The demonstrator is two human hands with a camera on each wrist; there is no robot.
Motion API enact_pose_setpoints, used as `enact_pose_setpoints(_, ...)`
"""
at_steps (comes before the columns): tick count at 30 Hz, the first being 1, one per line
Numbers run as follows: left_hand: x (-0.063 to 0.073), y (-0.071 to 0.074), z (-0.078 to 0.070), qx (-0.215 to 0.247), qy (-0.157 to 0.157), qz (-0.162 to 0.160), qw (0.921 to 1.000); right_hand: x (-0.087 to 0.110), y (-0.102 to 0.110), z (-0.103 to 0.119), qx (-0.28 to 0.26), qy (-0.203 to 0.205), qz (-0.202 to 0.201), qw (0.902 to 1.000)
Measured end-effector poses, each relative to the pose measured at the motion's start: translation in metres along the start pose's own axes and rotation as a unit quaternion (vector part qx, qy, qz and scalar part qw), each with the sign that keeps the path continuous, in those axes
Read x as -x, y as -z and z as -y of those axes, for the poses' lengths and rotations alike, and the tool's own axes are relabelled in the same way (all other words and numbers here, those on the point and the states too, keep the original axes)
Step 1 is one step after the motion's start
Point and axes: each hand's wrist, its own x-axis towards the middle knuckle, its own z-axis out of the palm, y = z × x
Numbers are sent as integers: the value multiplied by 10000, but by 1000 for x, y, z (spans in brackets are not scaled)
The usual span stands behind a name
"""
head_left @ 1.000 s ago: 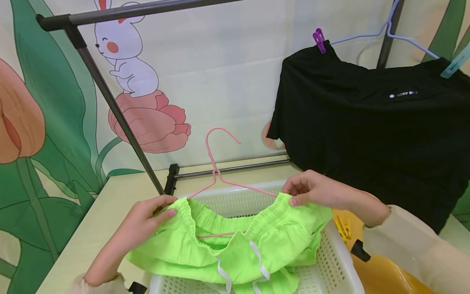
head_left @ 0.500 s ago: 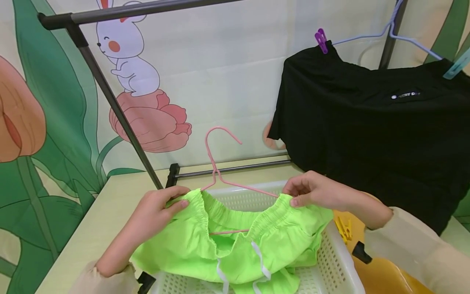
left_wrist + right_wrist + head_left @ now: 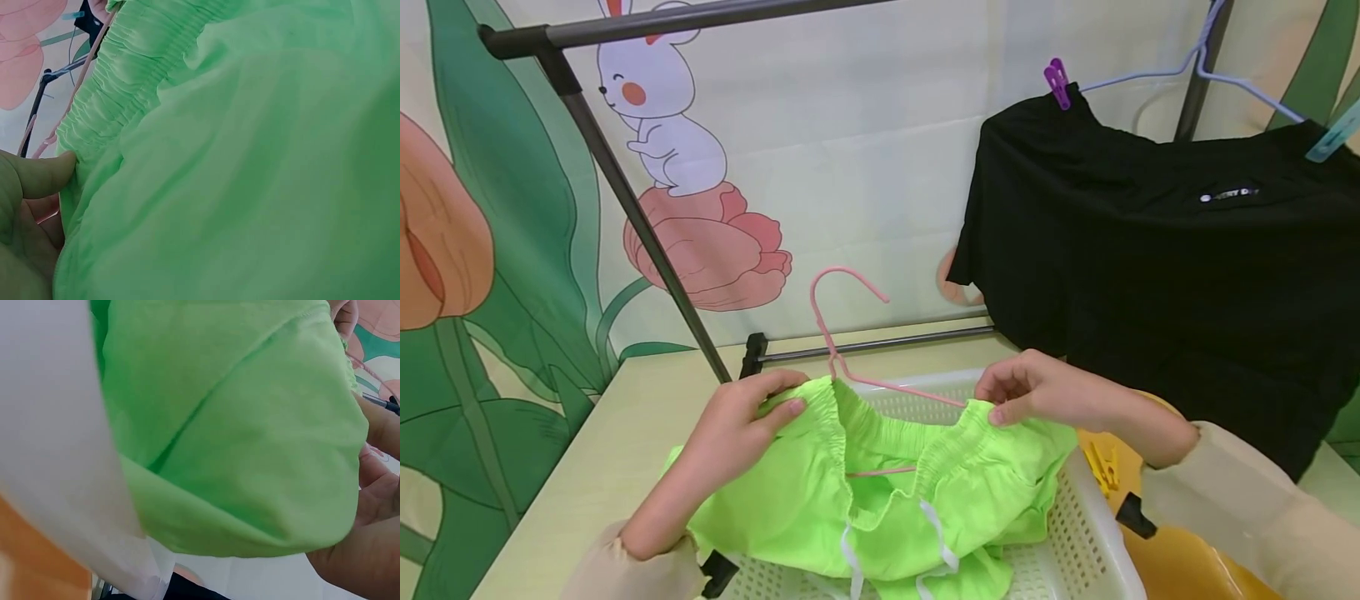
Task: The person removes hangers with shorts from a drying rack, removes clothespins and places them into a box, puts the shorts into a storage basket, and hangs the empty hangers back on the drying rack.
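The lime-green garment (image 3: 790,508) is being held over the white perforated basket (image 3: 1093,525), looking vivid beside the pale tabletop (image 3: 602,450). Its elastic waistband (image 3: 951,439) is puckering into tight ruffles and gaping in a dip at the middle, and the white drawstring ends (image 3: 942,540) are dangling down the front. Lower down, the thin cloth is sagging in soft creases. The person's left hand (image 3: 741,421) is pinching one end of the waistband; the right hand (image 3: 1039,389) is gripping the other. Between them, the pink hanger (image 3: 821,325) is poking up, its lower bar showing through the opening.
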Motion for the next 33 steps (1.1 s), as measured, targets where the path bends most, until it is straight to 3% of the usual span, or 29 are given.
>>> enact_pose_setpoints(10, 2, -3, -5, 538, 307, -38, 9981, 1, 0, 2, -250, -363, 264, 9987)
enact_pose_setpoints(21, 8, -1, -2, 1054, 709, -71, 9919, 5, 3, -4, -282, -323, 288, 9987)
enact_pose_setpoints(33, 11, 1, 4, 1182, 699, -181, 9904, 17, 12, -10, -261, -155, 373, 9988)
